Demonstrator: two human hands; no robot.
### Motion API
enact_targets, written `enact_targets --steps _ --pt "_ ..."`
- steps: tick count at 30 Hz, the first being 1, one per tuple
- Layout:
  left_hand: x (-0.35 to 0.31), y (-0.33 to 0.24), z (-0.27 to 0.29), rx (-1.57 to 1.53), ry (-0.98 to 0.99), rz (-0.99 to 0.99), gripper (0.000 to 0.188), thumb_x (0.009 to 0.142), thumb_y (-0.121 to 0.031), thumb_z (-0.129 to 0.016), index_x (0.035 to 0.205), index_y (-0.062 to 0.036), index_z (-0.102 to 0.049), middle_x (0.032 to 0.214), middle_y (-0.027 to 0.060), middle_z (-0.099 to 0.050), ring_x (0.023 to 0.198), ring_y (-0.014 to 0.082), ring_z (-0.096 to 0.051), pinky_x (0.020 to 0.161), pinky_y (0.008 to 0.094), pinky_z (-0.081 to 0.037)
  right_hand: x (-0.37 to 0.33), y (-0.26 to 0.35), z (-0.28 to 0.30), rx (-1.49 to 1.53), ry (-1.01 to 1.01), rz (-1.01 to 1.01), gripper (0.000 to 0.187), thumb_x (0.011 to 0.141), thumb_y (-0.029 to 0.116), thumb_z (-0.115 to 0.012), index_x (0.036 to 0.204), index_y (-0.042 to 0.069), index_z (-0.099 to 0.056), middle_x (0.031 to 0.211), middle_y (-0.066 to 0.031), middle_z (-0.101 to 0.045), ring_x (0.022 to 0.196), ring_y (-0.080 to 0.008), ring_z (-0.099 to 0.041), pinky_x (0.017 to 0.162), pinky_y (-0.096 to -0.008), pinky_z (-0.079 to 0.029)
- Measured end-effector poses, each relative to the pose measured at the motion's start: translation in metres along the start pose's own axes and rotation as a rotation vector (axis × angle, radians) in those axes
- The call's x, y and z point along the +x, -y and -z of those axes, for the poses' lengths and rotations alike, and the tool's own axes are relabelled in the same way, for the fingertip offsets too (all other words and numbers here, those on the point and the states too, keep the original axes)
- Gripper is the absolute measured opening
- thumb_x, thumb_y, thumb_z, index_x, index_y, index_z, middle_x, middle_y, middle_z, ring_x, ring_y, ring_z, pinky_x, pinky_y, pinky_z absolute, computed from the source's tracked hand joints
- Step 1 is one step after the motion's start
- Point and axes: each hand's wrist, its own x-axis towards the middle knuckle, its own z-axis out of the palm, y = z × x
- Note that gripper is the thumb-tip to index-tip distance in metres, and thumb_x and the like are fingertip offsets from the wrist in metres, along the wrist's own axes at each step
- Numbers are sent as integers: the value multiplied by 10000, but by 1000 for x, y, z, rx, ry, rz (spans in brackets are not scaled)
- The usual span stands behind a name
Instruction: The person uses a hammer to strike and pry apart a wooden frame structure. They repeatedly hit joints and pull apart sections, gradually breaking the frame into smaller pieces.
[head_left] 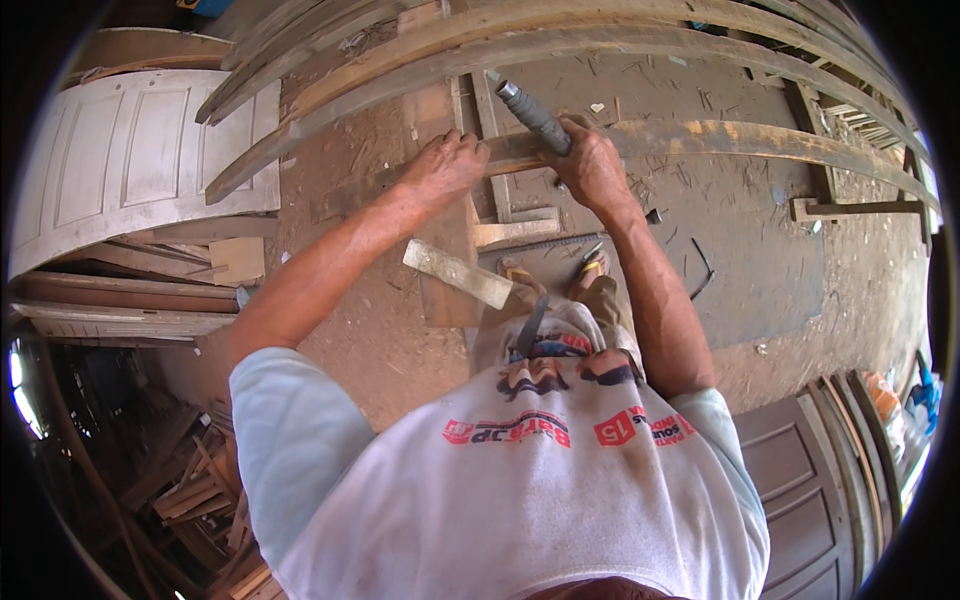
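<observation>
My right hand (pixel 597 172) is closed around a tool with a dark grey, tube-like handle (pixel 535 117). The handle slants up to the left and ends in bare metal; the tool's other end is hidden by the hand and forearm. Beneath both hands runs a long, worn wooden beam (pixel 730 138), crossing from left to right. My left hand (pixel 447 163) is over this beam, left of the tool, with its fingers curled together. Whatever those fingers hold, if anything, is hidden.
Further long beams (pixel 560 45) lie beyond. A short pale board (pixel 458 272) sits close to my body. A white panelled door (pixel 130 160) and stacked planks (pixel 120 310) are at left, a brown door (pixel 800 480) at lower right. Wood scraps litter the floor (pixel 740 290).
</observation>
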Motion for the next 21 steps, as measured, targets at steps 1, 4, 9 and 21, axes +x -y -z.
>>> enact_targets --steps 1,4,9,21 --pt "2 1 2 22 1 -65 244 761 -3 -687 993 28 -615 959 164 -634 1018 297 -664 851 357 -618 0 0 0 5 5 -14 344 822 145 -788 1147 55 -721 1216 -191 -680 1067 -410 -668 928 -478 -533" --pt "11 11 5 53 19 -205 226 745 -19 -712 954 16 -635 953 163 -648 993 278 -674 827 342 -618 0 -2 -2 20 12 -16 329 829 145 -779 1139 54 -718 1212 -174 -677 1059 -410 -667 914 -481 -535" --pt "28 15 10 57 85 -266 232 726 -18 -724 942 8 -642 922 157 -656 968 283 -680 790 340 -611 3 -8 -7 37 -40 50 313 825 138 -781 1118 52 -714 1142 -180 -688 1002 -419 -672 855 -486 -534" --pt "3 38 -13 -363 75 4 535 844 -214 -773 1283 -3 -553 1247 223 -642 1189 399 -629 1052 484 -539 5 -3 -3 -2 0 3 348 830 178 -785 1143 43 -716 1193 -186 -697 1004 -409 -692 871 -479 -564"
